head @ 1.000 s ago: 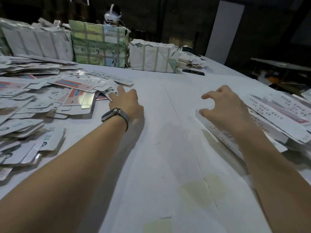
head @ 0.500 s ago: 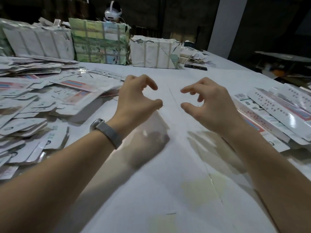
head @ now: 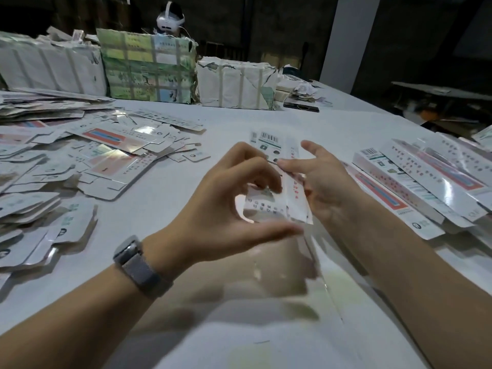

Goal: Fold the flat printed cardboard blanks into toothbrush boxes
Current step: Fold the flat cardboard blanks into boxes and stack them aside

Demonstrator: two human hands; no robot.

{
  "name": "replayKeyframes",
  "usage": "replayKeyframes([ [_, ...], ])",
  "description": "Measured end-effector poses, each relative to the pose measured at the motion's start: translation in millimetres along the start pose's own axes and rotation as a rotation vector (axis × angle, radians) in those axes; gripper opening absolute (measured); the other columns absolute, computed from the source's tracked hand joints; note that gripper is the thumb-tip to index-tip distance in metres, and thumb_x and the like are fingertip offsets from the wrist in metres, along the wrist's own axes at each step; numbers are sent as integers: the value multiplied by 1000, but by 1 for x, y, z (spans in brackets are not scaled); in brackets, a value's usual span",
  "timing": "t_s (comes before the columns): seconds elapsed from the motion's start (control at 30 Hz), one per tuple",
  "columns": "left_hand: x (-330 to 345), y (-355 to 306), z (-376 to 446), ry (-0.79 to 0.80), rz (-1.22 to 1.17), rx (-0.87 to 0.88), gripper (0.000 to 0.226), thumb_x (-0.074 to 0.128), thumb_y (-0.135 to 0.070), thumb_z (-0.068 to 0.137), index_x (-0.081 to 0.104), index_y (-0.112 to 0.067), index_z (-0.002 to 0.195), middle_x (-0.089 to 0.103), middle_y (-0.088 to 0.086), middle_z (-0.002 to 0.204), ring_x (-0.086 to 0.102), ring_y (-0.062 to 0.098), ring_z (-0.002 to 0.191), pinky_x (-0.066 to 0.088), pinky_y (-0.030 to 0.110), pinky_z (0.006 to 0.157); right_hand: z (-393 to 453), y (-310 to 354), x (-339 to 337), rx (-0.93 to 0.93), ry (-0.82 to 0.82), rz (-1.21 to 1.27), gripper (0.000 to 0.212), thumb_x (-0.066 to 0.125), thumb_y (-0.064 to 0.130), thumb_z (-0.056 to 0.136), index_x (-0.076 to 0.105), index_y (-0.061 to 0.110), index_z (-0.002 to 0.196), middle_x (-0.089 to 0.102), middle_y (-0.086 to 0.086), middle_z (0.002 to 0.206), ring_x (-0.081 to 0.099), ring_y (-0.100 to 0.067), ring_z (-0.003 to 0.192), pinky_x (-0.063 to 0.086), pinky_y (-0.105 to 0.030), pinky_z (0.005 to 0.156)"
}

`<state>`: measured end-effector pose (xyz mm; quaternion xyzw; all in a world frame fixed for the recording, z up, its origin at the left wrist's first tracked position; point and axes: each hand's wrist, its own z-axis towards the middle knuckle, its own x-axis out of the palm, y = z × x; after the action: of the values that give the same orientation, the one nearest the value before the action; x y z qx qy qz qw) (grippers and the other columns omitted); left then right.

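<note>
Dim room — dark back wall (head: 279, 27), pale pillar (head: 348, 41), white table (head: 332, 121)

Printed cardboard blank (head: 277, 166) held above table centre between both hands, long axis running away from camera, barcode at far end, icon rows and red marks on white panels; partly folded along lengthwise crease. Loose flat blanks (head: 106, 150) scattered in heap at left. Folded boxes (head: 415, 179) stacked side by side at right, overlapping.
</note>
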<state>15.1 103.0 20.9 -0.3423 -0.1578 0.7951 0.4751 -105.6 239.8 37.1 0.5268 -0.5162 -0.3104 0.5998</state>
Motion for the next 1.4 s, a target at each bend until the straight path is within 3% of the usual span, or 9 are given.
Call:
replayKeyframes([
  [0.13, -13, 14, 6, -209, -92, -242, 10, 67, -26, 89, 62, -33, 87, 59, -1, 103, 66, 6, 90, 54, 24, 71, 4, -1, -3, 21, 17, -145, 68, 68, -2, 89, 37, 15, 147, 78, -3, 86, 76, -21, 73, 59, -30, 55],
  [0.33, -39, 38, 5, -72, 85, -690, 56, 58, 13, 85, 63, -43, 84, 52, -9, 114, 66, 15, 99, 60, 48, 63, 6, -6, -7, -103, 84, -687, 31, 65, 19, 94, 52, 32, 119, 76, 5, 75, 70, -19, 64, 55, -36, 56],
  [0.4, -48, 42, 4, 26, 285, -717, 49, 55, 10, 87, 61, -39, 89, 50, -8, 117, 61, 15, 101, 59, 55, 63, 8, -5, -8, -82, 103, -554, 40, 65, 15, 95, 52, 32, 128, 78, 0, 86, 75, -23, 76, 61, -50, 79],
  [0.57, -42, 39, 2, 5, 877, -490, 15, 50, -27, 98, 56, -33, 110, 59, -7, 114, 54, 19, 95, 46, 37, 73, -1, -2, -2, -117, 241, -390, 60, 64, 15, 96, 35, 26, 148, 78, 1, 97, 76, -24, 85, 63, -43, 73],
  [0.7, -28, 22, 9, -167, -62, -629, 31, 53, -45, 99, 53, -29, 125, 68, -6, 108, 67, 12, 96, 51, 34, 75, -21, -3, 8, -232, 420, -444, 58, 62, 18, 96, 33, 41, 141, 77, -8, 99, 75, -30, 84, 59, -57, 74],
  [0.77, -22, 16, 11, -112, -338, -675, 54, 58, -55, 89, 47, -30, 136, 69, -5, 117, 69, 14, 103, 54, 37, 81, -29, -7, 13, -306, 482, -447, 61, 61, 14, 97, 31, 44, 140, 77, -6, 95, 74, -21, 72, 59, -35, 54],
  [1.07, -16, 0, 17, 18, -570, -574, 48, 69, -44, 82, 49, -35, 124, 75, -9, 97, 75, 18, 80, 58, 25, 61, -42, -9, 18, -425, 678, -432, 41, 48, 32, 96, 41, 49, 132, 62, -16, 120, 64, -34, 80, 42, -42, 46],
  [1.23, -19, -2, 10, -102, -695, -544, 42, 66, -14, 93, 49, -23, 131, 74, 4, 105, 75, 27, 87, 59, 35, 65, -37, -8, 17, -482, 545, -388, 47, 50, 13, 88, 49, 23, 134, 73, -10, 103, 68, -22, 71, 48, -28, 57],
  [1.4, -17, -4, 10, -104, -789, -605, 31, 51, -3, 97, 59, -25, 117, 76, 4, 94, 75, 21, 78, 59, 31, 59, -32, -7, 12, -647, 309, -622, 81, 66, 28, 83, 26, 34, 153, 66, 4, 96, 68, -22, 86, 60, -30, 74],
])
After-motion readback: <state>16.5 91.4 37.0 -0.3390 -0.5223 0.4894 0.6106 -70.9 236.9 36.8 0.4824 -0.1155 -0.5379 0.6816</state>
